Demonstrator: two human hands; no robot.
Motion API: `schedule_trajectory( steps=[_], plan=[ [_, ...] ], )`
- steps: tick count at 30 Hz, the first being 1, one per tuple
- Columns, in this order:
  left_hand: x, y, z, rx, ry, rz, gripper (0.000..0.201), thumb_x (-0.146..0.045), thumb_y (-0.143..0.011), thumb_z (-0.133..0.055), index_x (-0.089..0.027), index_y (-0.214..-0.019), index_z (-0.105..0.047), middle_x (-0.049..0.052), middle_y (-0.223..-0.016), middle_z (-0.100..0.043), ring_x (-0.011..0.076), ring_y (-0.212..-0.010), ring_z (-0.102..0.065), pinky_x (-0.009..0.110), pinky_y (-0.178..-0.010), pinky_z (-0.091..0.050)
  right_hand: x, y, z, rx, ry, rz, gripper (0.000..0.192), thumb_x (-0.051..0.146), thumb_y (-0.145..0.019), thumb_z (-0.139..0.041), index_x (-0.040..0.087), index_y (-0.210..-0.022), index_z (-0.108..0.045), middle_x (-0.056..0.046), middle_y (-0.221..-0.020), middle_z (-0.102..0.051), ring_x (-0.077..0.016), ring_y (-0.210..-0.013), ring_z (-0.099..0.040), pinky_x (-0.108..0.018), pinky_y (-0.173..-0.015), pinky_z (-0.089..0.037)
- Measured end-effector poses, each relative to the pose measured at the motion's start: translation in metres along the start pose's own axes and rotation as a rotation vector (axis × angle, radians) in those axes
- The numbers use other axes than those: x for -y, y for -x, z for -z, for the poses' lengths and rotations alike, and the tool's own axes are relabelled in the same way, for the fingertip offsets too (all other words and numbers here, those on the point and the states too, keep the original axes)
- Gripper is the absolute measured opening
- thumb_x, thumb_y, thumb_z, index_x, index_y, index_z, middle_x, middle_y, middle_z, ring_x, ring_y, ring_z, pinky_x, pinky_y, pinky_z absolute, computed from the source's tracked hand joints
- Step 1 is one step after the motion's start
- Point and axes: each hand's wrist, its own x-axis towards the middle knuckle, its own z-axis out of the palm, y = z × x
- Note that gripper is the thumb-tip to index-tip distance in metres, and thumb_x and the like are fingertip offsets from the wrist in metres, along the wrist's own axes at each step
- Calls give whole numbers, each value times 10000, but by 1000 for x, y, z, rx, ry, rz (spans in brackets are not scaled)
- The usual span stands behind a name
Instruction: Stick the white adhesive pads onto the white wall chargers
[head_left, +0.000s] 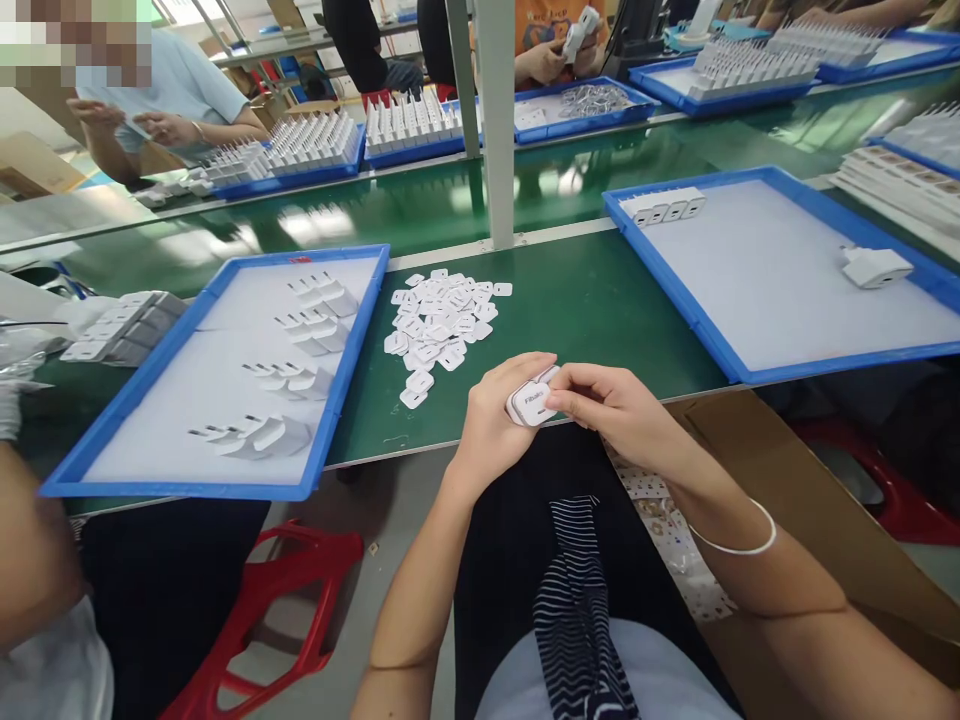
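Just over the table's front edge, my left hand [487,415] is wrapped round a white charger plug, whose body is mostly hidden by the fingers. A small white cover plate [531,405] with grey lettering and a port slot lies on the end of the charger, facing me. My right hand [611,405] pinches the right edge of that plate between thumb and forefinger. Whether the plate sits fully flush cannot be made out. Beyond my hands, a loose pile of similar white cover plates [444,318] is spread on the green table [570,300].
At left, a blue-rimmed tray [150,400] carries rows of white chargers [262,437], prongs up. Another blue-rimmed tray [817,310] at right holds several chargers [667,206] and a single one [876,267]. A metal post [491,130] rises behind the pile. Co-workers sit opposite and at left.
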Motion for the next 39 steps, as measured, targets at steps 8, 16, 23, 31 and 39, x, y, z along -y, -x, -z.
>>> schedule_trajectory(
  steps=[8, 16, 23, 31, 39],
  plan=[
    [2, -1, -2, 19, 0, 30, 288, -241, -882, -706, -200, -1167, -693, 84, -1191, -739, 214, -1122, -695, 357, -974, -570, -2, -1, 4, 18, 19, -49, 231, 309, -924, -632, 183, -736, -584, 53, -630, -429, -100, -578, -351, -282, -542, -257],
    [4, -3, -4, 33, -3, 48, 267, -279, -896, -698, -203, -1152, -695, 82, -1187, -740, 218, -1107, -700, 364, -964, -568, -2, -4, 3, -10, 62, -49, 296, 393, -931, -627, 181, -730, -580, 41, -663, -474, -104, -602, -383, -279, -574, -294],
    [5, -1, -6, 40, -32, 14, 250, -251, -910, -673, -193, -1153, -689, 91, -1206, -735, 223, -1139, -689, 383, -993, -555, -1, -3, 5, -15, 70, -85, 327, 431, -897, -661, 182, -706, -569, 27, -676, -502, -112, -610, -390, -278, -575, -301],
    [6, 1, -5, 56, -122, -40, 253, -233, -931, -636, -192, -1177, -676, 97, -1226, -727, 233, -1168, -677, 400, -994, -539, 1, -3, 5, -2, 87, -114, 326, 435, -873, -668, 182, -692, -570, 13, -687, -520, -137, -664, -426, -289, -615, -331],
    [4, -1, -6, 41, -180, -94, 277, -154, -916, -627, -192, -1188, -660, 88, -1235, -718, 217, -1168, -669, 380, -992, -521, 5, -4, 9, -8, 124, -147, 269, 329, -850, -652, 189, -659, -525, 29, -660, -459, -132, -642, -384, -295, -595, -288]
  ],
)
